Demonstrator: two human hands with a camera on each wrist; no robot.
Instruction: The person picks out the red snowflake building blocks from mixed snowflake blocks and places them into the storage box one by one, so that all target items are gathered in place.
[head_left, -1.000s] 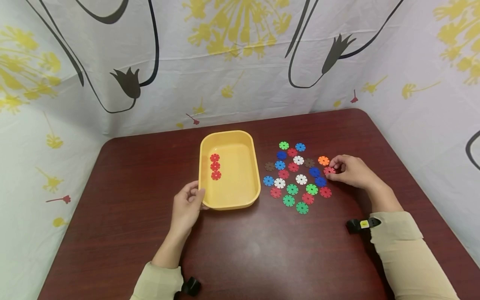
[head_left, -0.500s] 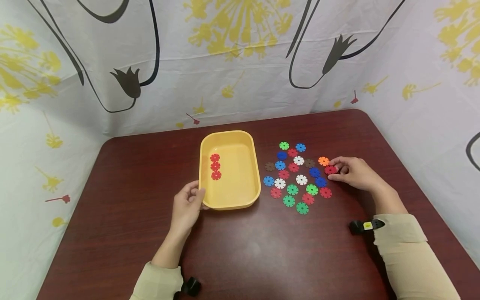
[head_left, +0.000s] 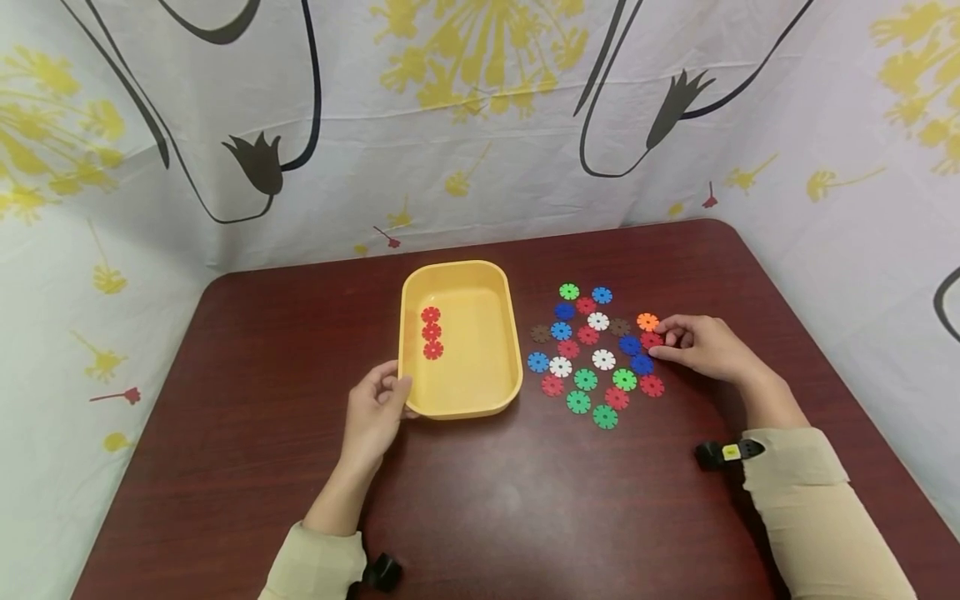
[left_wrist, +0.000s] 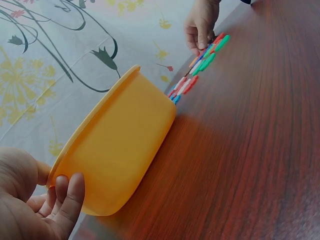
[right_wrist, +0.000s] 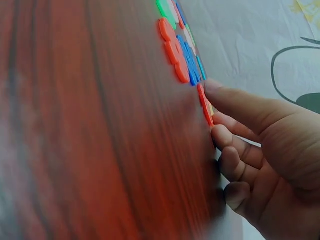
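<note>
My left hand [head_left: 375,410] grips the near left rim of a yellow plastic tray [head_left: 468,411], thumb over the edge and fingers outside, as the left wrist view [left_wrist: 117,140] also shows. Three red notched interlocking discs [head_left: 432,332] lie in a column inside the tray. Beside the scattered discs, my right hand [head_left: 705,346] pinches a red interlocking disc [head_left: 652,341] between thumb and fingers, low over the table. In the right wrist view this red disc [right_wrist: 204,104] stands edge-on at the thumb tip. An orange disc [head_left: 647,322] and blue discs [head_left: 630,344] lie close by.
Several more discs, such as a white one [head_left: 603,359] and a green one [head_left: 605,417], lie flat right of the tray. The dark wooden table [head_left: 525,508] ends at a patterned cloth [head_left: 480,183] behind and at both sides.
My right hand and the red disc shifted slightly right, then back left toward the blue discs. My left hand and the tray have stayed in place.
</note>
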